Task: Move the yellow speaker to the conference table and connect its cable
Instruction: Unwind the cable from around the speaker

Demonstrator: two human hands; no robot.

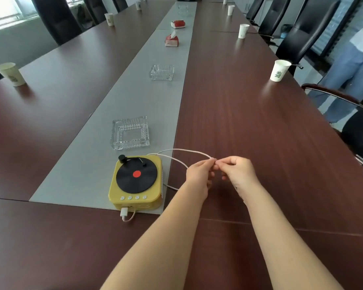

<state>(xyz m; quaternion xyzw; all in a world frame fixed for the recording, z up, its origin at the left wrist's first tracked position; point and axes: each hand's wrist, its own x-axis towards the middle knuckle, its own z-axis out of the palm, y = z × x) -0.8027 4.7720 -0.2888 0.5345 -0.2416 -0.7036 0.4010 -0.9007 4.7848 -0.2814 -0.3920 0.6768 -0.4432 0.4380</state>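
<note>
In the head view, the yellow record-player-shaped plastic speaker sits on the brown wooden conference table, to the left of the hands. The left hand, the nearer one, and the right hand meet, both pinching the thin white cable, which loops leftward to it.
</note>
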